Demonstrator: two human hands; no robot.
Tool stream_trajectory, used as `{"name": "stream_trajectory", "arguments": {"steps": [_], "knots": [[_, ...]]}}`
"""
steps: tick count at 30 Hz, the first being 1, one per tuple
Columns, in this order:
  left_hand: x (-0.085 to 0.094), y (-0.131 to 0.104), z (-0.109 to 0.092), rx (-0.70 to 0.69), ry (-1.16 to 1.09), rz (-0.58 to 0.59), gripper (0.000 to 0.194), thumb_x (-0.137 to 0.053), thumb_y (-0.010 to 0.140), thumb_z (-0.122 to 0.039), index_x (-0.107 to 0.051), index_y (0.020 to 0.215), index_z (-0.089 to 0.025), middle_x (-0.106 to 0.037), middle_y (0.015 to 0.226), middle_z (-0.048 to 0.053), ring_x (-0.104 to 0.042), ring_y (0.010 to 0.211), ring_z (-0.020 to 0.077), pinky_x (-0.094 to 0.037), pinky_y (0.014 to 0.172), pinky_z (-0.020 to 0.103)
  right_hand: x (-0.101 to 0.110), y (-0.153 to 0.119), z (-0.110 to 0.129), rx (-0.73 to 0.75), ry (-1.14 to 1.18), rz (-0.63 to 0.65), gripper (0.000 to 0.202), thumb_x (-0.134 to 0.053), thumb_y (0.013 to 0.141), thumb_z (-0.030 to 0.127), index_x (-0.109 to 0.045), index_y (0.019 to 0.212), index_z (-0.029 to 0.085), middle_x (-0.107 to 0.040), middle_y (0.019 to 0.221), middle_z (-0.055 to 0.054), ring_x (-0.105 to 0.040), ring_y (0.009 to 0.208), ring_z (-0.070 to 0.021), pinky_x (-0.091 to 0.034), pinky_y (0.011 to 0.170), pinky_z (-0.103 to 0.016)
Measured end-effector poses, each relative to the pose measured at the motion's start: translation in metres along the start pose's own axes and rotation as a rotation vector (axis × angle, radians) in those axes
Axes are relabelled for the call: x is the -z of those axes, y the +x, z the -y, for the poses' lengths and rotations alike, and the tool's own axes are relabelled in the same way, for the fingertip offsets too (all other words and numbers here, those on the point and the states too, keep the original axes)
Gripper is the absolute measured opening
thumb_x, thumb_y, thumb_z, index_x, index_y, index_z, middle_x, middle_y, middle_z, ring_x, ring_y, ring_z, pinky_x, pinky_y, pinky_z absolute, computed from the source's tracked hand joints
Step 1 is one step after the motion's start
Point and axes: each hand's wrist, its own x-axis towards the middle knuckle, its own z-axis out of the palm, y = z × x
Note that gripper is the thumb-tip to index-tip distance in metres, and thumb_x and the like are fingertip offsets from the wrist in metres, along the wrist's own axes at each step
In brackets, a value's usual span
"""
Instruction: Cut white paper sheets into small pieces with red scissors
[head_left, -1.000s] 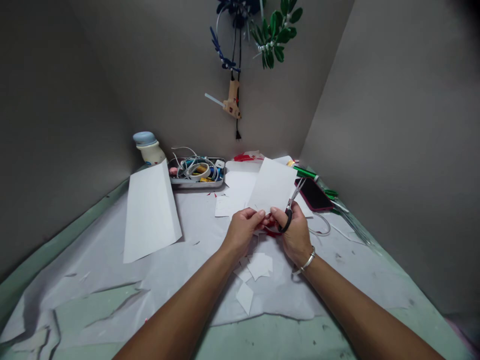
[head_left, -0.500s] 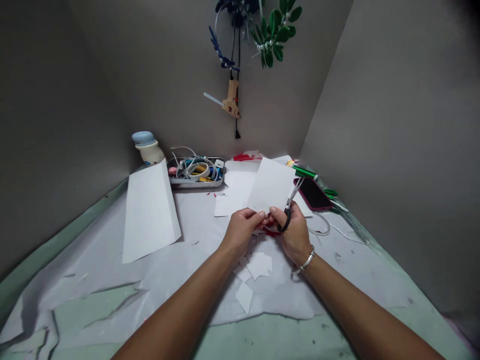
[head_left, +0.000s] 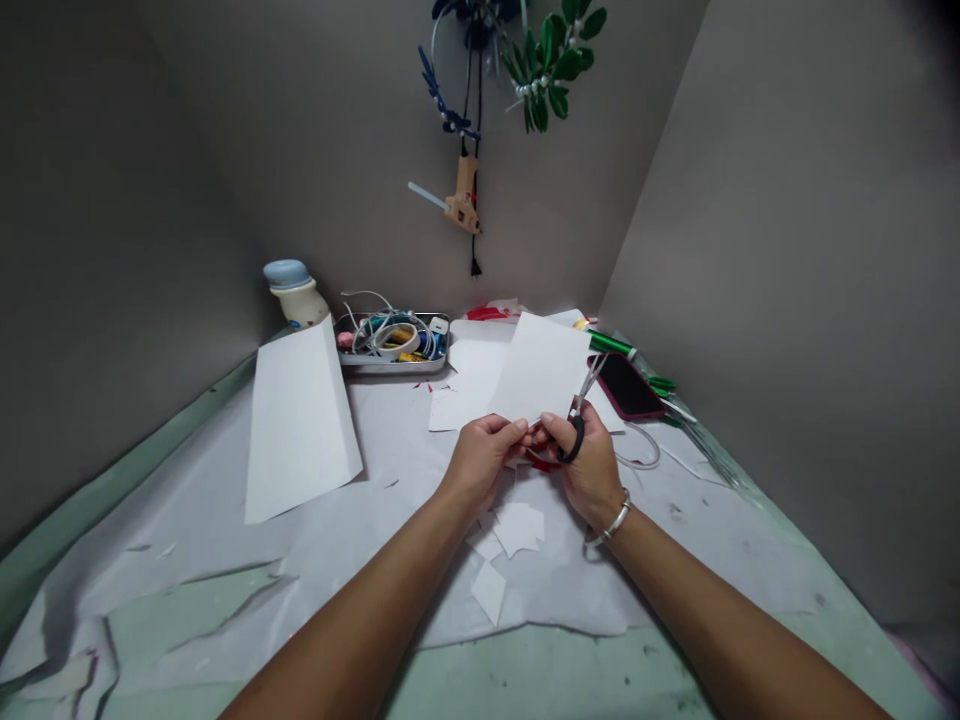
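My left hand pinches the lower edge of a sheet of white paper between thumb and fingers. On the same edge, the thumb and fingers of my right hand press close to the left fingertips. A pair of scissors with black handles is kept in my right hand, blades pointing up and away. Something red shows just beneath the fingers; its shape is mostly hidden. Below the hands, several small cut pieces of white paper lie on the table covering.
A folded white sheet stands at left, near a metal tray of craft supplies and a blue-lidded jar. A phone and green roll lie at right. A glue gun hangs on the wall.
Hardly anything differs. Both hands keep their hold at the paper's lower edge, and the paper and scissors have shifted only very slightly.
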Motion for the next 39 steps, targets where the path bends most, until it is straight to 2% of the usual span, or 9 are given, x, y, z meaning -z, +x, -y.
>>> {"name": "stream_trajectory", "arguments": {"steps": [9, 15, 27, 39], "knots": [[-0.001, -0.0011, 0.0008, 0.014, -0.035, 0.065, 0.015, -0.074, 0.067, -0.02, -0.063, 0.066, -0.01, -0.067, 0.072, 0.009, -0.061, 0.071, 0.0133, -0.044, 0.071, 0.026, 0.0, 0.0018, -0.0009, 0.042, -0.069, -0.06, 0.023, -0.067, 0.074, 0.022, -0.052, 0.091, 0.019, -0.06, 0.06, 0.007, -0.055, 0.05, -0.0075, -0.043, 0.046, -0.017], [0.0033, -0.0004, 0.0005, 0.041, -0.107, 0.137, 0.013, -0.066, 0.076, -0.022, -0.063, 0.071, -0.01, -0.066, 0.075, 0.009, -0.06, 0.071, 0.0124, -0.045, 0.071, 0.025, 0.0007, 0.0032, -0.0008, 0.048, -0.102, -0.064, 0.02, -0.065, 0.075, 0.022, -0.052, 0.09, 0.019, -0.062, 0.06, 0.006, -0.057, 0.052, -0.0082, -0.042, 0.046, -0.016], [-0.0009, 0.0001, 0.0009, -0.001, 0.005, 0.035, 0.013, -0.068, 0.073, -0.019, -0.061, 0.066, -0.01, -0.065, 0.067, 0.007, -0.06, 0.065, 0.0111, -0.045, 0.069, 0.024, -0.0004, 0.0024, 0.0, 0.019, -0.073, -0.061, 0.02, -0.065, 0.075, 0.023, -0.051, 0.089, 0.02, -0.06, 0.057, 0.007, -0.057, 0.052, -0.0085, -0.042, 0.045, -0.016], [0.0004, 0.0016, 0.0038, -0.021, 0.008, 0.017, 0.014, -0.072, 0.069, -0.02, -0.062, 0.067, -0.011, -0.066, 0.068, 0.007, -0.06, 0.066, 0.0126, -0.045, 0.068, 0.026, 0.0001, 0.0017, -0.0006, 0.026, -0.074, -0.045, 0.017, -0.065, 0.076, 0.023, -0.051, 0.086, 0.02, -0.06, 0.056, 0.007, -0.056, 0.049, -0.0078, -0.041, 0.044, -0.015]]}}
